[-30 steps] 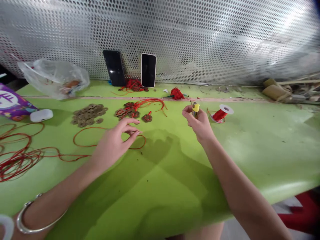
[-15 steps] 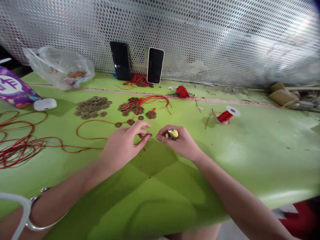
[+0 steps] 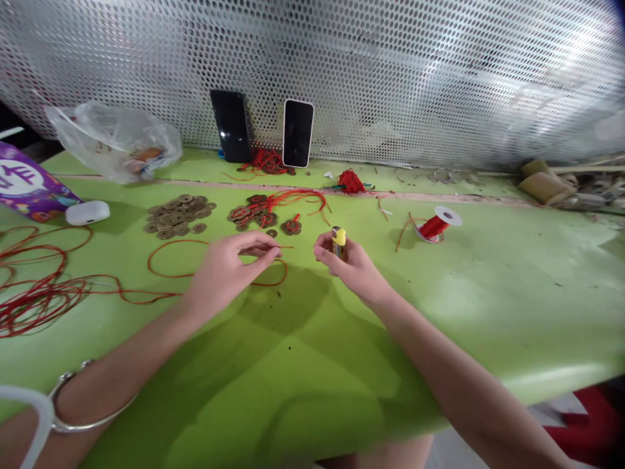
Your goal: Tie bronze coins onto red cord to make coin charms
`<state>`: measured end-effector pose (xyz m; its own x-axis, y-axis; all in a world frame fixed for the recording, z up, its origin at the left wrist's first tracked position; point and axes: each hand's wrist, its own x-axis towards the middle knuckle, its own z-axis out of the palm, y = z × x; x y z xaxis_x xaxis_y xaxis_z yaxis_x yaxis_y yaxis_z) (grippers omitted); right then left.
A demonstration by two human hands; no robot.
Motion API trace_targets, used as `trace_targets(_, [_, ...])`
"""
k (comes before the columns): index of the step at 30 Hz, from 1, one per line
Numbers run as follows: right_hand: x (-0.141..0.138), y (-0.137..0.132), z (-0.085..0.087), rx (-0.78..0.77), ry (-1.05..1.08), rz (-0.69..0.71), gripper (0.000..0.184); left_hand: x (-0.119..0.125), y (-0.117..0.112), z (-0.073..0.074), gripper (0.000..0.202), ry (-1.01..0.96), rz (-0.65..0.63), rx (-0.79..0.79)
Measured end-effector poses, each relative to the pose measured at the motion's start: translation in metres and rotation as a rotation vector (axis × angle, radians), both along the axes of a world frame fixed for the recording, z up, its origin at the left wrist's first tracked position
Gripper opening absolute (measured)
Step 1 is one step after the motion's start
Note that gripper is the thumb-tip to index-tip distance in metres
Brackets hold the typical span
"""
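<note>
My left hand pinches a thin red cord between thumb and fingertips, and its short end sticks out to the right. A loop of the cord hangs below those fingertips, and more runs off to a tangled pile at the left. In my right hand a yellow lighter stands upright, gripped by curled fingers; no flame shows. The two hands are a small gap apart over the green table. Just beyond them lie bronze-coloured coins tied with red cord and a heap of loose coins.
A spool of red cord stands at the right. Two phones lean against the perforated metal panel, with a red cord bundle nearby. At the left are a white case, a plastic bag and a purple package.
My hands have moved apart. The cord end now shows beyond my left fingertips, with a loop below. The lighter has tipped more upright in my right hand. The view has shifted slightly.
</note>
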<state>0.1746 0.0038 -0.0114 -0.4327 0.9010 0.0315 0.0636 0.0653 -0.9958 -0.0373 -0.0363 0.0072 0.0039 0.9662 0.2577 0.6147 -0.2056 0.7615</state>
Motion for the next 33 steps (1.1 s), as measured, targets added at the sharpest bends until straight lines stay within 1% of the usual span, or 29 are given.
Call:
trace_targets(3, [-0.003,0.002,-0.004,-0.2,0.142,0.034,0.038,-0.004,0.01,0.016,0.018,0.008,0.075,0.095])
trace_targets(6, [-0.006,0.008,-0.008,-0.346,0.246,0.057,0.047,-0.001,0.026,0.042,0.014,0.06,0.135,0.239])
trace_targets(9, [-0.007,0.015,-0.009,-0.428,0.307,0.06,0.046,0.008,0.045,0.068,0.011,0.1,0.136,0.387])
trace_targets(12, [-0.004,0.023,-0.007,-0.452,0.34,0.054,0.042,0.022,0.06,0.084,0.011,0.117,0.129,0.472])
trace_targets(14, [-0.002,0.026,-0.005,-0.441,0.354,0.044,0.04,0.03,0.065,0.087,0.012,0.111,0.128,0.49])
trace_targets(17, [0.0,0.027,-0.003,-0.407,0.368,0.024,0.038,0.035,0.066,0.085,0.012,0.11,0.121,0.487])
trace_targets(22, [-0.002,0.027,-0.001,-0.361,0.357,-0.005,0.034,0.032,0.064,0.079,0.012,0.11,0.103,0.435])
trace_targets(29, [-0.002,0.027,-0.002,-0.296,0.339,-0.022,0.032,0.034,0.062,0.081,0.011,0.152,0.095,0.432])
trace_targets(33, [-0.001,0.025,0.001,-0.285,0.327,-0.035,0.031,0.034,0.062,0.08,0.012,0.183,0.082,0.442])
